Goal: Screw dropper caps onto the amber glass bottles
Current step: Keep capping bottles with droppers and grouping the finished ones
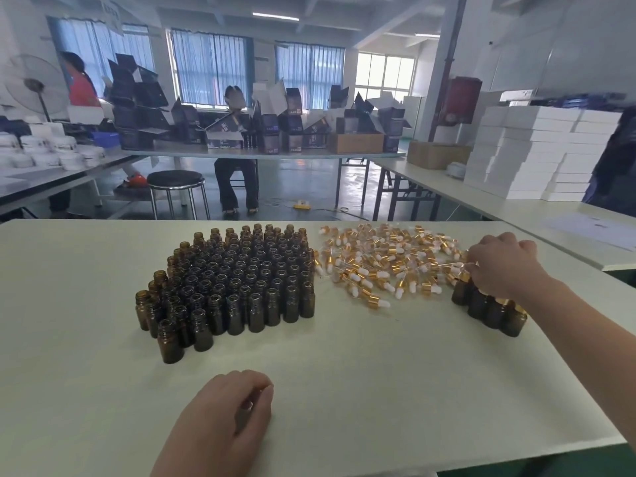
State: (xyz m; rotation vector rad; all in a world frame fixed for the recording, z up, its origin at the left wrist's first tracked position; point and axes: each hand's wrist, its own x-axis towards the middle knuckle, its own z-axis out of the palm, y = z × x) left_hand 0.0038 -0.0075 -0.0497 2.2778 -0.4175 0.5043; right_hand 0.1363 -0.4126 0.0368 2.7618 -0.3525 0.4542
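Table (344, 373): flat white top.
Bottles (234, 277): dense upright amber cluster, uncapped, left of centre.
Caps (385, 263): loose gold-and-white heap just right of the bottles.
Capped bottles (488, 308): small upright group, far right.
Left hand (223, 418): resting near the front edge.

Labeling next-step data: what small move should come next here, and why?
Probably the left hand reaches for the nearest uncapped bottle: it is idle and holds nothing, while the right hand is at the edge of the dropper cap pile, above the capped bottles.
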